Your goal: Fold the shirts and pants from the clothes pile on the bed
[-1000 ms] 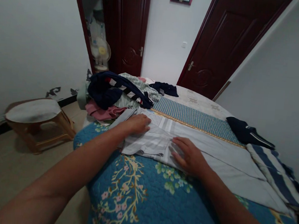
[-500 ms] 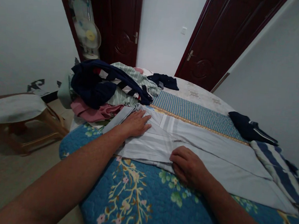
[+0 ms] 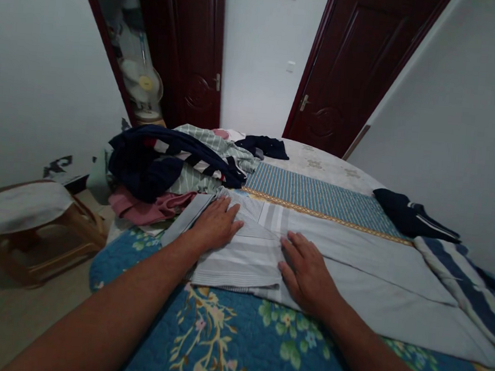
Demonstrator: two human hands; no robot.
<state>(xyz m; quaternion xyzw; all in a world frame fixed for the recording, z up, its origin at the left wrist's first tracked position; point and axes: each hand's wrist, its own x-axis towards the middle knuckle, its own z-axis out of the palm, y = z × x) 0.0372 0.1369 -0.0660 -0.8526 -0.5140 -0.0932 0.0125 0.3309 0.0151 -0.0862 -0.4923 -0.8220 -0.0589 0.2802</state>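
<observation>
A light grey garment with striped bands (image 3: 378, 278) lies spread across the blue floral quilted cover (image 3: 207, 343). One striped part, perhaps a sleeve, is folded over on its left end. My left hand (image 3: 217, 223) rests flat on this striped fold, fingers stretched out and the thumb apart. On the plain grey cloth just right of the fold lies my right hand (image 3: 307, 268), palm down with its fingers spread. Neither hand grips the fabric. The cloth under both palms is hidden.
Beyond my left hand is a heap of clothes with a navy garment (image 3: 145, 165) and a pink one (image 3: 154, 206). At the right lie a folded dark garment (image 3: 409, 214) and a blue-and-white striped one (image 3: 464, 279). A stool (image 3: 20, 206) stands left; a fan (image 3: 146, 84) is behind it.
My right hand has let go of the fold's lower corner and moved up, opening flat on the cloth. My left hand stays on the striped part. The view has tilted up slightly.
</observation>
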